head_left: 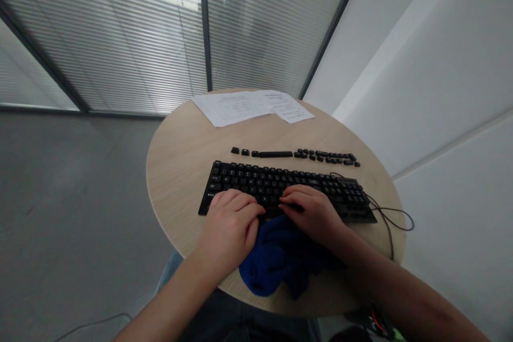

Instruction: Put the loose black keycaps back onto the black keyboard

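A black keyboard [256, 179] lies across the round table, and dark gaps without keycaps show along its front and right parts. My left hand [232, 219] rests on its front left, fingers bent over the keys and thumb at the front edge. Near the middle of the front row, my right hand [310, 208] has thumb and fingers drawn together; a dark bit shows between them, too small to name. Under and in front of the right hand is a crumpled blue cloth [272, 262]. Behind the keyboard, loose black keycaps [336, 155] lie in rows, with a long spacebar keycap [276, 154] among them.
Printed paper sheets [236, 108] lie at the far side of the wooden table [172, 171]. A black cable [395, 209] loops over the table's right edge. A white wall [452, 91] stands close on the right, and glass panels with blinds [140, 37] are behind.
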`<state>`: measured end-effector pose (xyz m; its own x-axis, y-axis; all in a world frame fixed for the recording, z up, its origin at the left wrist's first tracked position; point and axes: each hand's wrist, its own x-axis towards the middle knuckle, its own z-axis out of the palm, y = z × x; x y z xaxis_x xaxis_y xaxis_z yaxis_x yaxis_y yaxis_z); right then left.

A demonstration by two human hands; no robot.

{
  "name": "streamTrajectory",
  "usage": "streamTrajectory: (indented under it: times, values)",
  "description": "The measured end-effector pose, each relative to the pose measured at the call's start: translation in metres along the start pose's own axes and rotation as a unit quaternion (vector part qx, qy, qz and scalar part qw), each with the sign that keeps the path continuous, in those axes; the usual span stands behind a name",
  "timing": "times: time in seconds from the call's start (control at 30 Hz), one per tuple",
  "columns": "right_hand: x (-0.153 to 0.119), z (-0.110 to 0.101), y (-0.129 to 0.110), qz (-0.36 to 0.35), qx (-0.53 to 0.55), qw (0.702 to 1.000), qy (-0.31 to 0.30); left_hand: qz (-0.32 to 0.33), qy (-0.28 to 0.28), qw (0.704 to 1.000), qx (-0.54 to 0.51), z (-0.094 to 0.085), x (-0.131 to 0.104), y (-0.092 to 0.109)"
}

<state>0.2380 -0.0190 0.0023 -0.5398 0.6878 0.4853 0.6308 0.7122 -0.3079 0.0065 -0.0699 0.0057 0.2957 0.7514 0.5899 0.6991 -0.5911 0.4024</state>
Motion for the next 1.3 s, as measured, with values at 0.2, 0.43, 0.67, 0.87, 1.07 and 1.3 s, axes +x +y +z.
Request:
streamTrajectory:
  times: [0.2,0.43,0.67,0.87,1.07,1.3]
  values:
    - [0.004,-0.010,0.000,0.001,-0.019,1.000,-0.024,-0.002,-0.008,1.000,0.016,0.001,0.001,-0.001]
    - [0.005,-0.008,0.005,0.046,0.016,0.998,-0.030,0.022,-0.045,0.998,0.045,0.008,0.005,0.000]
    - [0.007,-0.004,0.008,0.060,0.021,0.998,0.006,0.050,-0.081,0.990,0.108,0.013,0.011,-0.004]
    - [0.008,-0.007,0.011,0.061,0.027,0.998,-0.003,0.065,-0.108,0.981,0.148,0.014,0.017,-0.004]
    - [0.008,-0.016,0.017,0.048,0.024,0.997,0.048,0.031,-0.134,0.977,0.160,0.010,0.030,0.007]
    - [0.042,-0.046,0.070,0.074,-0.100,0.992,0.012,0.026,-0.094,0.983,0.158,0.022,0.036,0.007]
